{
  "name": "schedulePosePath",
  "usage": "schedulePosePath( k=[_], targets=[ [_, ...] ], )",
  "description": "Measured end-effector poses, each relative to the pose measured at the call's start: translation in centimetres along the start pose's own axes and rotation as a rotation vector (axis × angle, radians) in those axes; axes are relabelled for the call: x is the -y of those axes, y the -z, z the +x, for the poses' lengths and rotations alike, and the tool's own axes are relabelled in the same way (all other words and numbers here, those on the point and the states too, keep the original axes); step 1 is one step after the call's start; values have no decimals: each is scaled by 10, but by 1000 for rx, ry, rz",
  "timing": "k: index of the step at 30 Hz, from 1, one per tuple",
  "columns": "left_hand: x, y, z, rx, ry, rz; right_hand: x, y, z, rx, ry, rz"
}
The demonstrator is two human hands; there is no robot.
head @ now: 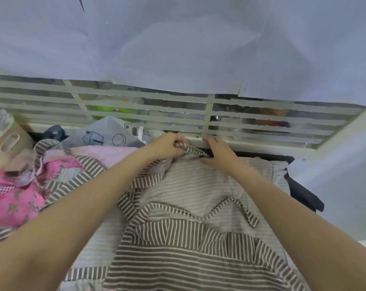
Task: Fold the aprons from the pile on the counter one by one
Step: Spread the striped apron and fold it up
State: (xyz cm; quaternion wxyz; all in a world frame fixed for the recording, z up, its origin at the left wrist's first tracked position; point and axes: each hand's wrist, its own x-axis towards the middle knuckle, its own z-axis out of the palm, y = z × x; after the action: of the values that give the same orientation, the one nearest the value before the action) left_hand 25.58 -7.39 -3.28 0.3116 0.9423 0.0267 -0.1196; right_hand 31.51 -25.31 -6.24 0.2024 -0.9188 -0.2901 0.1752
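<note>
A pale blue sheet (177,43) hangs over a white slatted grille (135,106) behind the counter. A brown-striped apron (188,238) lies spread across the counter's middle, reaching its far edge. The pile of aprons (20,185), mostly pink, sits at the left. At the far edge, the left hand (169,147) pinches a striped strap (190,149); the right hand (218,153), fingers curled, presses the strap's other end.
</note>
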Motion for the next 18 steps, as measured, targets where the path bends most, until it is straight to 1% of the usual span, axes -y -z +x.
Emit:
schedulePosePath(
  k=[2, 3, 5, 7, 9, 11, 12, 13, 14, 15, 18],
  targets=[
    [-7, 14, -19, 95, -91, -130, 6, -2, 7, 50, 59, -92],
    [-10, 21, -30, 112, -112, -173, 9, -3, 10, 53, 76, -152],
    [-14, 34, -48, 114, -128, -278, 14, -2, 10, -11, 48, -191],
    [-15, 47, -62, 89, -119, -411, 17, 5, 6, -117, -45, -35],
    [-13, 57, -70, 69, -92, -507, 20, 19, 3, -291, -133, 184],
    [-9, 62, -75, 65, -20, -516, 24, 38, -1, -438, -173, 401],
    [-8, 63, -75, 71, 31, -494, 26, 45, -1, -433, -172, 506],
    [-8, 63, -77, 81, 85, -454, 30, 50, -5, -365, -155, 568],
    [-12, 63, -78, 101, 125, -388, 32, 52, -9, -251, -129, 575],
    [-15, 62, -78, 126, 155, -298, 35, 51, -11, -107, -97, 504],
    [-26, 62, -77, 231, 181, 33, 42, 36, -21, 258, 68, 23]
  ],
)
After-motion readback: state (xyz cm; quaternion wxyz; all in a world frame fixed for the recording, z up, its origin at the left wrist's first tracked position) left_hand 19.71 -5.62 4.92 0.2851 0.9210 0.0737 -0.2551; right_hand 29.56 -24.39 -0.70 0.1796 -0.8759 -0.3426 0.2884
